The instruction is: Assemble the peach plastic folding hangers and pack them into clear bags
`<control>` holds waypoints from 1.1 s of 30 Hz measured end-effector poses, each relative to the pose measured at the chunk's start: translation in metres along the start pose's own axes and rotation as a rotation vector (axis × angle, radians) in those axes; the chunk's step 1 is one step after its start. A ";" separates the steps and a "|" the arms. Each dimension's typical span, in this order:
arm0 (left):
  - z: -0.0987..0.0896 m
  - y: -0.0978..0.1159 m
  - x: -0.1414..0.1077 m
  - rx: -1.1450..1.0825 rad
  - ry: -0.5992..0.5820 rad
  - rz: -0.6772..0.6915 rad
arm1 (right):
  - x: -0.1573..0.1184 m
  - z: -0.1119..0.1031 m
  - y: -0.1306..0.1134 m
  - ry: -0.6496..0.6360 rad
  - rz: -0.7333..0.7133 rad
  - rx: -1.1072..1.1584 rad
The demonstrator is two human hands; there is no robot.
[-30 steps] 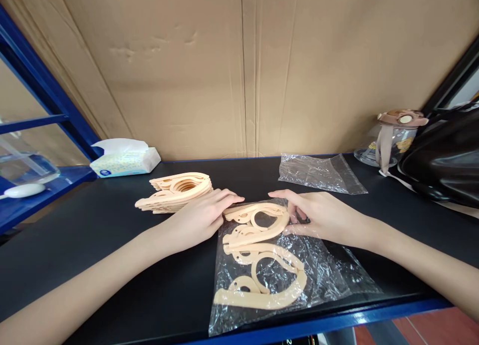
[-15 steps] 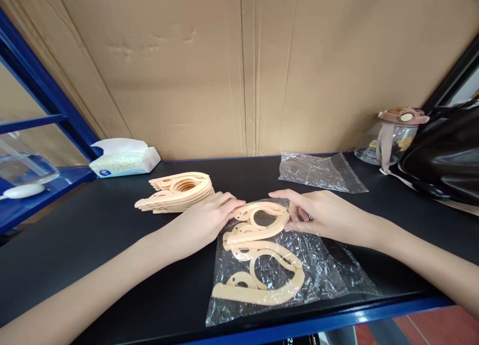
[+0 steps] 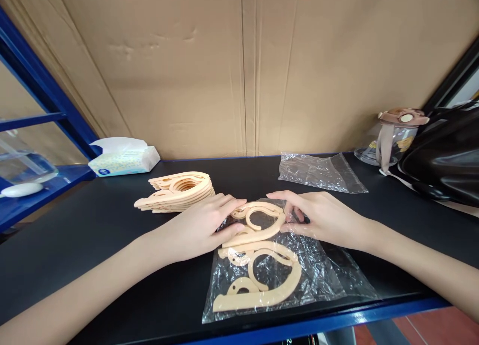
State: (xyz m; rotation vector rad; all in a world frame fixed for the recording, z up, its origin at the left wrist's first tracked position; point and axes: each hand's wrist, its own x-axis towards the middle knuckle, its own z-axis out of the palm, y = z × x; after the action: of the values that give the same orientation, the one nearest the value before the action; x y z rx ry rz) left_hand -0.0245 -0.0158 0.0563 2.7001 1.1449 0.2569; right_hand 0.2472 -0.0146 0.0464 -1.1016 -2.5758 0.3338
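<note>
A clear plastic bag (image 3: 318, 280) lies on the black table with two beige folding clothes hangers inside, one above the other. My left hand (image 3: 207, 222) grips the left end of the upper folding hanger (image 3: 275, 230) through the film, thumb in front and fingers behind. At that hanger's rounded right end is my right hand (image 3: 318, 217), its thumb and curled fingers closed on it through the bag, the index finger reaching over the top. The lower folding hanger (image 3: 262, 300) lies flat, nearer the table's front edge. Beyond my left hand rests a stack of beige folding hangers (image 3: 175, 192).
Another clear plastic bag (image 3: 318, 171) lies flat at the back. A tissue pack (image 3: 125, 160) stands at the back left beside a blue frame (image 3: 48, 85). At the right are a strapped drinking bottle (image 3: 398, 135) and a shiny black bag (image 3: 445, 155). Cardboard (image 3: 168, 75) rises behind.
My left thumb has come down onto the front of the upper hanger. The bag with its hangers has shifted slightly left; my right hand has moved a little left with it.
</note>
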 end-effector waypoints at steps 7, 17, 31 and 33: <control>-0.004 0.000 -0.001 0.013 -0.025 -0.008 | 0.001 0.009 0.001 0.058 -0.027 -0.082; 0.000 0.004 -0.002 -0.023 -0.027 0.003 | -0.002 -0.007 0.017 0.103 0.028 -0.402; -0.003 0.009 -0.001 -0.033 -0.046 -0.012 | -0.002 -0.009 0.010 0.001 0.237 -0.048; -0.003 0.009 -0.002 -0.039 -0.052 -0.015 | -0.002 -0.005 0.008 -0.023 0.196 0.029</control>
State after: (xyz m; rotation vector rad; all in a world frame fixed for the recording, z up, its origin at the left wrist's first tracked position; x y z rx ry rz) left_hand -0.0204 -0.0227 0.0608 2.6473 1.1333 0.2040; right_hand 0.2561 -0.0101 0.0482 -1.3499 -2.4789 0.4305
